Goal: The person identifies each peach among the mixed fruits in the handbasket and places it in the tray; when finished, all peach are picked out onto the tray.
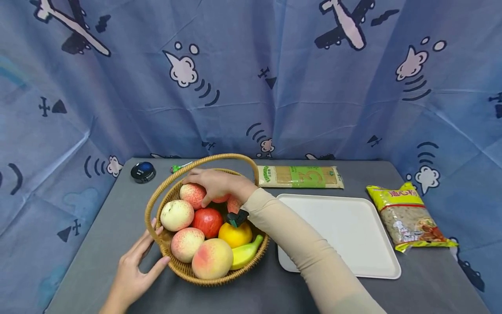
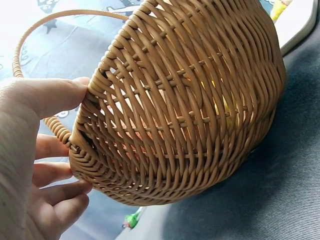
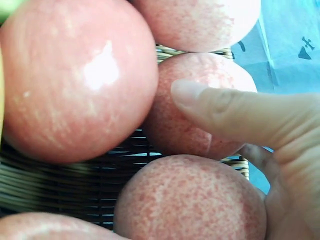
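Taking hold of a speckled peach [image 1: 192, 194] inside the wicker basket [image 2: 200, 115] seems the step in hand: the right hand [image 1: 216, 183] pinches it, while the left hand's [image 1: 135, 267] spread fingers touch the basket's rim. Lifting would call for clearing the red apple [image 1: 208, 223].

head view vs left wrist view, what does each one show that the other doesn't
Only the head view shows the right hand, with its thumb against a peach, and the black round object.

Only the left wrist view shows fruit colours through gaps in the wicker of the basket.

Both show the basket, the left hand at its rim, the patterned curtain and the white tray, though just its edge from the wrist.
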`<state>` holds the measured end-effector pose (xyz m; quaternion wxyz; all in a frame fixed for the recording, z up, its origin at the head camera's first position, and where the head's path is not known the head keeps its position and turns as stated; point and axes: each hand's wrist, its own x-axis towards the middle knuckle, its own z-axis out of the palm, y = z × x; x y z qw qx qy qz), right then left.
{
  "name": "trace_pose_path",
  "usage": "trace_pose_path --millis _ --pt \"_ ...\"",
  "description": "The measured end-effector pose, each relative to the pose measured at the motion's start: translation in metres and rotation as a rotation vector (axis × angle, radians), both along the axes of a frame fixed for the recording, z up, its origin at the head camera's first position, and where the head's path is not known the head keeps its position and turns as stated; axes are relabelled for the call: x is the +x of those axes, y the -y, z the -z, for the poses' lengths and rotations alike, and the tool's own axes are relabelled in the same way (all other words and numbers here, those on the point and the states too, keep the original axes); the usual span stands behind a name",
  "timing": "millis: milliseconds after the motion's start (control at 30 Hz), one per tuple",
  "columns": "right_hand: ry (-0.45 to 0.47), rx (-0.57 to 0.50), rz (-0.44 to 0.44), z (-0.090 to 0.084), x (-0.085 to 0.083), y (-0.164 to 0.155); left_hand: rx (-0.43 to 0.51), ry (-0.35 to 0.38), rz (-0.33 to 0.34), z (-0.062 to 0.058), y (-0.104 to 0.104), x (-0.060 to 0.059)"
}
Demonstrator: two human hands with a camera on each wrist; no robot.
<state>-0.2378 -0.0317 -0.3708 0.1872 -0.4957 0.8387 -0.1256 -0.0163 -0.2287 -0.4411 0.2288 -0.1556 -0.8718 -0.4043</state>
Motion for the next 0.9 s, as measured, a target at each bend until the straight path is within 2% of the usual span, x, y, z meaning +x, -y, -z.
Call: trace_pose_path --millis 233,400,667,900 --pt "-0.011 -0.022 0.014 0.000 0.002 -0.002 -0.007 0.055 -0.026 0.000 0.000 0.001" --pt "-0.013 -0.035 0.019 -0.001 0.001 -0.005 -0.019 0.025 -0.031 0.000 -0.002 0.002" --pt "0.010 -0.264 0.052 -0.008 -0.003 -0.010 -0.051 -0.011 -0.015 0.000 0.000 0.000" --pt "0.098 -0.350 0.093 -0.010 -0.001 -0.013 -0.038 -0.007 -0.015 -0.002 0.000 0.001"
